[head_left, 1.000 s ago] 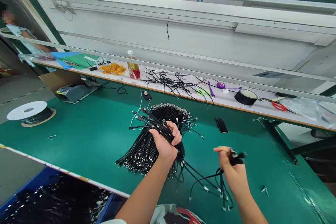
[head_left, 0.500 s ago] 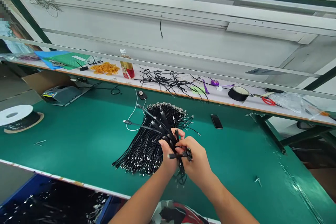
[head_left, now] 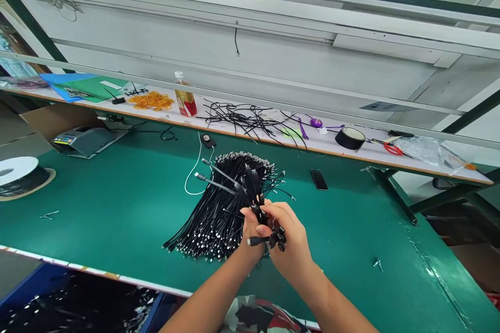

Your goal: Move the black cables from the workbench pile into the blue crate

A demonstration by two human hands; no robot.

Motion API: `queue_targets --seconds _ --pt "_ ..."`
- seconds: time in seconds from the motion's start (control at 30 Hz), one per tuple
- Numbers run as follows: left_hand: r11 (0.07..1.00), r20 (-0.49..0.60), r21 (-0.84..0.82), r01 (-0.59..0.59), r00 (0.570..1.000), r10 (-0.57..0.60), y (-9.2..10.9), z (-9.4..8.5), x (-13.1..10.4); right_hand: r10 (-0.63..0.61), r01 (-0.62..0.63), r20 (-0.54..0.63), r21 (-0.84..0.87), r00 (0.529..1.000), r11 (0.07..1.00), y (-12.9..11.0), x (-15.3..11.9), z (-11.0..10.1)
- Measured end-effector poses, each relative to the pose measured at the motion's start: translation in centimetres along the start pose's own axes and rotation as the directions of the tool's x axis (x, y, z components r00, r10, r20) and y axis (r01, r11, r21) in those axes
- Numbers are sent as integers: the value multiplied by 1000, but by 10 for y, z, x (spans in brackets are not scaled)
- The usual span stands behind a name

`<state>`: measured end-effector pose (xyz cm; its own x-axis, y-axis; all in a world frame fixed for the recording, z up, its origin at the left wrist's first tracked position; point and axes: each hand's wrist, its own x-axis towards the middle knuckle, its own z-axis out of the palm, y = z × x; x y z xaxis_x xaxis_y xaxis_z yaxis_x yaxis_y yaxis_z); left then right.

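My left hand [head_left: 252, 234] is wrapped round a bunch of short black cables [head_left: 244, 192], whose plug ends fan out up and to the left. Close against it, my right hand [head_left: 288, 234] has its fingers closed on black cable ends that stick out between both hands. Behind and left of the hands, a large pile of black cables [head_left: 213, 208] with silvery plugs lies on the green table [head_left: 128, 218]. The fingertips are partly hidden by the cables.
A phone [head_left: 319, 179] lies right of the pile, a white cable [head_left: 186, 182] left of it. At the far left are a cable spool [head_left: 19, 177] and a grey device [head_left: 84, 139]. The back shelf holds a bottle [head_left: 185, 99], loose cables, black tape [head_left: 350, 138] and scissors [head_left: 392, 149].
The cable bunch has shifted between my hands, with its fanned plugs at a different angle. My hands have come closer together. The whole view has moved slightly.
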<state>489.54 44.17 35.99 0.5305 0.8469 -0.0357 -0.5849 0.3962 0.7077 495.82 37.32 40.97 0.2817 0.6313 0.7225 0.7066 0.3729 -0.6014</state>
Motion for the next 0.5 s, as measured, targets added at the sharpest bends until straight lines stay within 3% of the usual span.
queue_targets --seconds 0.2,0.33,0.4,0.5 --pt "993 -9 87 -76 997 77 7 7 -4 15 -13 -81 24 997 1000 -2 -4 1" --pt "987 90 127 -94 992 83 11 11 -6 31 -20 -155 71 987 997 -5 -4 -5" --pt "981 147 167 -95 987 71 10 11 -7 43 -33 -149 71 988 997 -5 -5 -6" --pt "974 121 200 -105 989 82 5 5 -9 51 -40 -99 117 994 992 -4 -8 -3"
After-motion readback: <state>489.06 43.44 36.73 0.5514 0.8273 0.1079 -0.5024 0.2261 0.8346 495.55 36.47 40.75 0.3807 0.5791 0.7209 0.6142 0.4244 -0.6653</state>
